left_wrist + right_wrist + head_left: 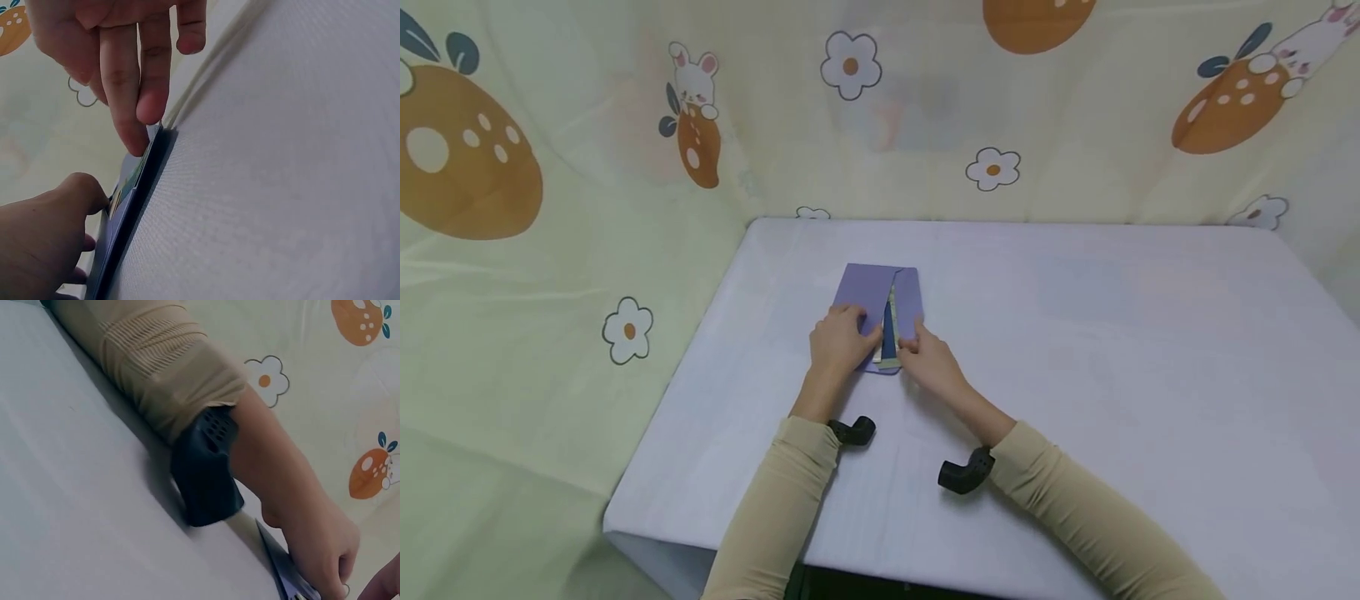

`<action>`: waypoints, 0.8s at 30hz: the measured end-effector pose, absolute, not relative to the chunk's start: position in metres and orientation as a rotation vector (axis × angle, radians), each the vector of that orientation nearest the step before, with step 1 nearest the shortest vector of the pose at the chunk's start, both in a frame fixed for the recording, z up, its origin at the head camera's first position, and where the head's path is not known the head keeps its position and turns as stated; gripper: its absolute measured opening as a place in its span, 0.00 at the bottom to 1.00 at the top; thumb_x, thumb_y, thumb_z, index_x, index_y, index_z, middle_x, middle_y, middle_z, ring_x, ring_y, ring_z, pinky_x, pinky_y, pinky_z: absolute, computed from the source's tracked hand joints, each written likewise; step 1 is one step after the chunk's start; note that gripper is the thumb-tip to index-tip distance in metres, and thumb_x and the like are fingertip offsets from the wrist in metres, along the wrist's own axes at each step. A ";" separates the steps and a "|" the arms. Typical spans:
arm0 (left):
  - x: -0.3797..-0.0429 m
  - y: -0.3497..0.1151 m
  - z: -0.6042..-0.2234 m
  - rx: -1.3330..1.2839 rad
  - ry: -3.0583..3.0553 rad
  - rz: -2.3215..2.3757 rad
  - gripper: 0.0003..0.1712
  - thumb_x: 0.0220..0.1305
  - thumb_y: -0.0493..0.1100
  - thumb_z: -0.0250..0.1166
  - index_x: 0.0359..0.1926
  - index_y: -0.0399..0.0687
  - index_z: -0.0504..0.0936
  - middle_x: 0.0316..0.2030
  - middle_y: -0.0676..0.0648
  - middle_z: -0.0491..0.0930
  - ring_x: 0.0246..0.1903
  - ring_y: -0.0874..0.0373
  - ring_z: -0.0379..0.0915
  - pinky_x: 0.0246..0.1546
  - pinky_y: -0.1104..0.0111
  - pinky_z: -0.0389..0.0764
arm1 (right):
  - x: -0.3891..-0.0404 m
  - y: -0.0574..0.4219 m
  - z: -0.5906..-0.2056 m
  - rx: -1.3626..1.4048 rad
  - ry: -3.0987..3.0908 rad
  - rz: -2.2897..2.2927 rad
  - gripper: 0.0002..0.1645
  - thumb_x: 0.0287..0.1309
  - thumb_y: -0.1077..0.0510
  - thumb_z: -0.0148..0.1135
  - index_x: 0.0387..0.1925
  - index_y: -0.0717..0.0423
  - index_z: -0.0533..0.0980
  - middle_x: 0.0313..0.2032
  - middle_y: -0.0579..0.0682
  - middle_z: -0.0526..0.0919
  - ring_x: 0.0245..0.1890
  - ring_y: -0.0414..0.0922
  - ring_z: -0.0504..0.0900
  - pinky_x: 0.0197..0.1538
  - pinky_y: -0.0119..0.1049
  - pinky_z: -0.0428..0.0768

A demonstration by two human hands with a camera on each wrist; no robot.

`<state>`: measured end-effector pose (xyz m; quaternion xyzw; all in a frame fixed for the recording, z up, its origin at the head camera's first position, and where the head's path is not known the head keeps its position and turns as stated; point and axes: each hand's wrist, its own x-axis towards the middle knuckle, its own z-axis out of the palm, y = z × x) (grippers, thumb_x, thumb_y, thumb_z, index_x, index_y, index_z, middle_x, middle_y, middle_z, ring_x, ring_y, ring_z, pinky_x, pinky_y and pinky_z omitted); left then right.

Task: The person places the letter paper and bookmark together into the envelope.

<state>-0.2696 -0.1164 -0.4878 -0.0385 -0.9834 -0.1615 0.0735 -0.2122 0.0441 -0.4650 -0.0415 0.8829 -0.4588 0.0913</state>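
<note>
A purple folder [868, 283] lies on the table, its two front panels parted by a narrow slit. Dark blue and pale green flat pieces [889, 329] show in the slit; their kind is unclear. My left hand [837, 340] grips the left panel, its thumb at the slit's edge. At the right panel, my right hand [934, 360] pinches the lower edge with thumb and fingers. In the left wrist view, the folder [122, 215] appears edge-on between my left hand [44, 234] and right hand [134, 69]. The right wrist view shows my left hand [322, 540] on it.
A white cloth covers the table [1112, 375]. Behind and left hangs a pale yellow curtain [760, 108] with flowers and rabbits. Black wrist-worn devices jut from the left cuff [854, 431] and right cuff [966, 472], close above the tabletop.
</note>
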 end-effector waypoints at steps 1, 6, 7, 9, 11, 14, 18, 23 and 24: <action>-0.270 -0.117 -0.488 -0.118 -2.952 -0.486 0.29 0.56 0.64 0.60 0.53 0.54 0.80 0.57 0.46 0.77 0.50 0.41 0.78 0.45 0.51 0.79 | -0.211 0.043 -0.465 -0.125 2.601 -1.383 0.44 0.62 0.54 0.47 0.72 0.67 0.43 0.61 0.57 0.74 0.55 0.51 0.79 0.53 0.43 0.78; -0.269 -0.117 -0.489 -0.140 -2.936 -0.500 0.29 0.56 0.64 0.61 0.53 0.53 0.80 0.57 0.45 0.77 0.50 0.42 0.78 0.45 0.50 0.79 | -0.208 0.038 -0.468 -0.121 2.564 -1.424 0.43 0.62 0.54 0.47 0.72 0.66 0.43 0.62 0.56 0.73 0.64 0.52 0.70 0.56 0.44 0.76; -0.268 -0.116 -0.489 -0.142 -2.935 -0.503 0.29 0.56 0.64 0.61 0.53 0.52 0.80 0.57 0.45 0.77 0.50 0.42 0.78 0.45 0.50 0.79 | -0.208 0.039 -0.469 -0.123 2.563 -1.424 0.43 0.62 0.54 0.47 0.72 0.66 0.43 0.62 0.56 0.73 0.64 0.52 0.70 0.56 0.44 0.75; -0.268 -0.116 -0.490 -0.143 -2.938 -0.497 0.30 0.56 0.64 0.61 0.53 0.53 0.80 0.58 0.45 0.77 0.50 0.42 0.78 0.45 0.50 0.79 | -0.209 0.041 -0.470 -0.131 2.555 -1.423 0.43 0.63 0.54 0.46 0.72 0.65 0.43 0.62 0.56 0.73 0.65 0.53 0.69 0.57 0.44 0.74; -0.269 -0.115 -0.490 -0.141 -2.943 -0.492 0.30 0.56 0.65 0.61 0.53 0.53 0.80 0.58 0.45 0.76 0.50 0.41 0.78 0.45 0.50 0.79 | -0.210 0.044 -0.471 -0.148 2.552 -1.422 0.42 0.63 0.55 0.46 0.72 0.65 0.44 0.62 0.56 0.73 0.63 0.54 0.71 0.56 0.44 0.75; -0.271 -0.116 -0.492 -0.140 -2.952 -0.487 0.30 0.56 0.65 0.60 0.54 0.54 0.80 0.59 0.46 0.76 0.51 0.42 0.77 0.46 0.50 0.78 | -0.211 0.049 -0.472 -0.182 2.593 -1.393 0.40 0.63 0.55 0.46 0.72 0.63 0.48 0.63 0.55 0.73 0.54 0.54 0.78 0.49 0.41 0.77; -0.271 -0.122 -0.496 -0.138 -2.968 -0.491 0.29 0.57 0.64 0.60 0.53 0.53 0.80 0.58 0.46 0.76 0.51 0.42 0.77 0.46 0.51 0.79 | -0.212 0.056 -0.474 -0.264 2.672 -1.352 0.36 0.63 0.56 0.47 0.71 0.62 0.54 0.64 0.57 0.71 0.55 0.53 0.77 0.55 0.45 0.76; -0.275 -0.135 -0.503 -0.130 -2.984 -0.519 0.26 0.61 0.62 0.56 0.52 0.52 0.80 0.56 0.45 0.77 0.52 0.43 0.77 0.49 0.53 0.78 | -0.213 0.069 -0.471 -0.317 2.795 -1.268 0.33 0.65 0.54 0.46 0.69 0.60 0.59 0.65 0.60 0.68 0.61 0.56 0.72 0.59 0.51 0.73; -0.276 -0.139 -0.504 -0.136 -2.983 -0.524 0.26 0.63 0.61 0.54 0.53 0.51 0.80 0.56 0.44 0.78 0.53 0.44 0.76 0.50 0.53 0.78 | -0.214 0.072 -0.470 -0.320 2.815 -1.254 0.33 0.65 0.54 0.46 0.69 0.59 0.59 0.65 0.60 0.68 0.62 0.56 0.71 0.60 0.52 0.72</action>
